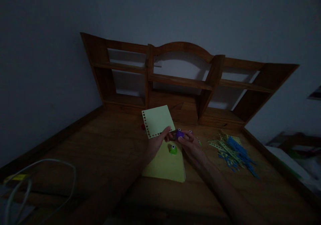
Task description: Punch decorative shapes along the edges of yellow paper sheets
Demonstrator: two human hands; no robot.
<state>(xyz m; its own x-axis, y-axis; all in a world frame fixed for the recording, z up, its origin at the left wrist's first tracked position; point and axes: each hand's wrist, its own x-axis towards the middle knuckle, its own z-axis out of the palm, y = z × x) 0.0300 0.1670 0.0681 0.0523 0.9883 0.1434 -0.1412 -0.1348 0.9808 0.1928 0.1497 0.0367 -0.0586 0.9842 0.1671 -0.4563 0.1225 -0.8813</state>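
Observation:
My left hand (pixel 160 141) pinches the lower right corner of a pale yellow sheet of paper (pixel 157 119), holding it tilted above the desk. Small shaped holes run along the sheet's left and bottom edges. In my right hand (pixel 192 146) is a small purple craft punch (pixel 179 134) with round eyes, close to that same corner; whether the paper is in its slot is too dark to tell. A similar green punch (pixel 173 149) with an eye rests on a stack of yellow paper (pixel 167 168) below my hands.
Punched yellow and blue paper strips (pixel 235 151) lie in a heap at the right. Part of a red object (pixel 143 126) shows behind the sheet. A wooden shelf unit (pixel 180 81) stands along the desk's back. A white cable (pixel 72 171) loops at the left.

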